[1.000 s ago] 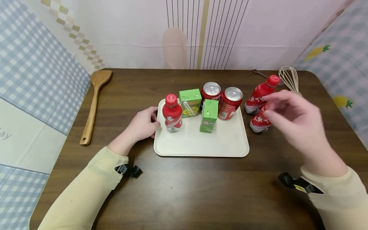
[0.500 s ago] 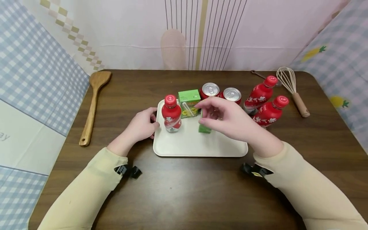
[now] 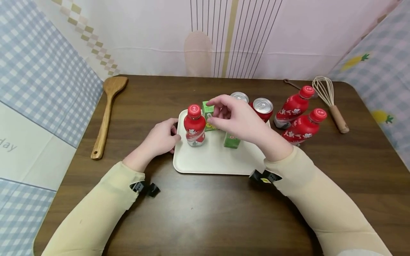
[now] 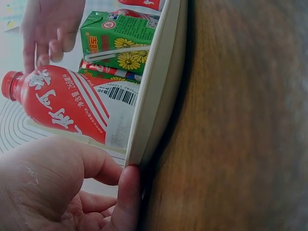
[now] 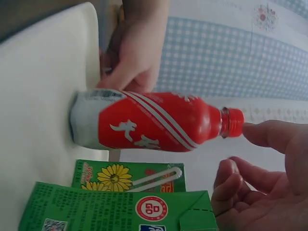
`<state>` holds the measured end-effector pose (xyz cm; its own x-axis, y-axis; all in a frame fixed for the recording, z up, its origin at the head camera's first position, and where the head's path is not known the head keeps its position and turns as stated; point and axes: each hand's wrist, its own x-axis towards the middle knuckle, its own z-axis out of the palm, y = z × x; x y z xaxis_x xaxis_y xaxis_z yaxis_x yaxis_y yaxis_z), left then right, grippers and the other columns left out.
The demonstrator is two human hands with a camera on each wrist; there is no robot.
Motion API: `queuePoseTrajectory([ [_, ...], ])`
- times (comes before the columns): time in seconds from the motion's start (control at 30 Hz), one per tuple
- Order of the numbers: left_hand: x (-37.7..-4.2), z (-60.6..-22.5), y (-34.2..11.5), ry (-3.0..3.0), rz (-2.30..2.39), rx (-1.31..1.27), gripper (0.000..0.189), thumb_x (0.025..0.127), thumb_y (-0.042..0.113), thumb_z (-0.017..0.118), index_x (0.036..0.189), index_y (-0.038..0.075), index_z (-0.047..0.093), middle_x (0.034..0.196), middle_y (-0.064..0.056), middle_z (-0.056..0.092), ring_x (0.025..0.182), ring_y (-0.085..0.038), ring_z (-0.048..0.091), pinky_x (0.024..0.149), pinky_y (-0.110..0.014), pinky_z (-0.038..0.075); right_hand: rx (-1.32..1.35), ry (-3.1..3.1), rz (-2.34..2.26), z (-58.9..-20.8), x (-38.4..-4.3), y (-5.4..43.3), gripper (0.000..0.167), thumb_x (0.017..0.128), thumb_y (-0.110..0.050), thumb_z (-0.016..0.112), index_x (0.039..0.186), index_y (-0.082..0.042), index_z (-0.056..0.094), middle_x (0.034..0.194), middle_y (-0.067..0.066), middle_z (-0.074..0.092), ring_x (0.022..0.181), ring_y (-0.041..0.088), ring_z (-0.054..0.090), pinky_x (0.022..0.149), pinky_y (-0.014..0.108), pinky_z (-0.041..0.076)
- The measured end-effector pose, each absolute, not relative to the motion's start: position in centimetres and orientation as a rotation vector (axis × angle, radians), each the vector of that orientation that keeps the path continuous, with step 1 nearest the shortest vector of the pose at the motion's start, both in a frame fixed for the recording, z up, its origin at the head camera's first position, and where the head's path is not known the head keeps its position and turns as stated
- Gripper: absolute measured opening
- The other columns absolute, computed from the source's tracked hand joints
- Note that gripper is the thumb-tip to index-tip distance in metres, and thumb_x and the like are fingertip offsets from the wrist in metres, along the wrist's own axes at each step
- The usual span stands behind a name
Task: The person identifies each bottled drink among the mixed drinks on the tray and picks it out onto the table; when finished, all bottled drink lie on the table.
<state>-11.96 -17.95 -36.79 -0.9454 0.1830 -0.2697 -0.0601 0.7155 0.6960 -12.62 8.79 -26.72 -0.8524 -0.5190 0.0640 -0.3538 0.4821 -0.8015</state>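
A cream tray (image 3: 205, 161) lies on the table, and my left hand (image 3: 161, 138) grips its left rim between thumb and fingers. Just inside that rim stands a red plastic bottle (image 3: 194, 128), upright. Above the tray hovers my right hand (image 3: 238, 119), fingers bent and apart, holding nothing. In the right wrist view its thumb is close to the bottle's cap (image 5: 235, 122); whether they touch I cannot tell. The right hand partly hides a green drink carton (image 3: 207, 108) at the back, another green carton (image 3: 232, 142) in front, and two red cans (image 3: 263, 106).
Right of the tray stand two more red bottles, one behind (image 3: 293, 108) and one in front (image 3: 302, 128). A whisk (image 3: 331, 103) and a partly hidden spoon-like utensil (image 3: 292, 84) lie beyond them. A wooden spatula (image 3: 108, 113) lies far left.
My right hand has moved left, from beside the two bottles on the right to over the tray, near the red bottle. The left hand keeps its grip on the rim.
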Motion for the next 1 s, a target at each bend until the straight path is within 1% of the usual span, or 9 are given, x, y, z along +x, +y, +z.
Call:
queuePoseTrajectory([
  [0.13,-11.9,-36.9,-17.9,2.596,1.069,0.093,0.059,0.098,0.014,0.059,0.154,0.005,0.040,0.105,-0.015,0.057,0.060,-0.025,0.067,0.055,-0.033,0.060,-0.764,2.529,-1.276,-27.0,-13.2,8.3,0.039,0.090,-0.015,0.078,0.127,-0.010,0.069,0.098,0.006,0.063,0.087,0.021,0.059,0.076,0.032,0.051],
  [0.3,-11.9,-36.8,-17.9,2.593,1.066,0.087,0.059,0.098,0.014,0.059,0.154,0.005,0.040,0.106,-0.015,0.057,0.061,-0.025,0.067,0.054,-0.034,0.060,-0.800,2.507,-1.280,-27.4,-13.4,7.6,0.040,0.088,-0.016,0.081,0.126,-0.013,0.069,0.096,0.006,0.062,0.085,0.021,0.058,0.074,0.031,0.050],
  [0.47,-11.8,-36.5,-17.9,2.602,1.058,0.086,0.060,0.098,0.014,0.059,0.153,0.004,0.040,0.105,-0.015,0.058,0.060,-0.025,0.067,0.054,-0.033,0.060,-0.823,2.503,-1.261,-27.1,-13.7,6.6,0.038,0.088,-0.018,0.080,0.124,-0.016,0.068,0.096,0.004,0.060,0.084,0.020,0.056,0.072,0.031,0.048],
  [0.7,-11.8,-36.3,-17.8,2.632,1.043,0.123,0.058,0.096,0.012,0.058,0.151,0.003,0.043,0.101,-0.015,0.059,0.058,-0.023,0.067,0.053,-0.033,0.060,-0.836,2.434,-1.208,-27.0,-14.0,5.7,0.041,0.089,-0.019,0.079,0.128,-0.019,0.065,0.094,0.004,0.061,0.085,0.020,0.056,0.074,0.032,0.047],
  [0.8,-11.8,-36.1,-17.8,2.633,1.043,0.120,0.057,0.096,0.012,0.058,0.151,0.003,0.043,0.101,-0.015,0.059,0.057,-0.023,0.067,0.053,-0.033,0.060,-0.846,2.442,-1.198,-27.3,-14.1,5.5,0.036,0.090,-0.020,0.078,0.125,-0.020,0.067,0.091,0.004,0.062,0.083,0.019,0.056,0.073,0.031,0.047],
  [0.9,-11.8,-36.1,-17.8,2.629,1.043,0.112,0.058,0.096,0.013,0.058,0.151,0.003,0.042,0.102,-0.015,0.059,0.058,-0.023,0.067,0.054,-0.033,0.060,-0.842,2.467,-1.186,-27.4,-14.2,5.3,0.030,0.091,-0.021,0.077,0.120,-0.018,0.069,0.090,0.004,0.062,0.083,0.019,0.056,0.072,0.031,0.047],
  [1.0,-11.8,-36.1,-17.9,2.624,1.045,0.104,0.059,0.096,0.014,0.058,0.152,0.004,0.042,0.103,-0.015,0.059,0.058,-0.023,0.067,0.054,-0.033,0.060,-0.825,2.496,-1.179,-27.4,-14.1,5.2,0.030,0.090,-0.021,0.077,0.119,-0.017,0.070,0.090,0.004,0.062,0.084,0.019,0.056,0.072,0.032,0.047],
])
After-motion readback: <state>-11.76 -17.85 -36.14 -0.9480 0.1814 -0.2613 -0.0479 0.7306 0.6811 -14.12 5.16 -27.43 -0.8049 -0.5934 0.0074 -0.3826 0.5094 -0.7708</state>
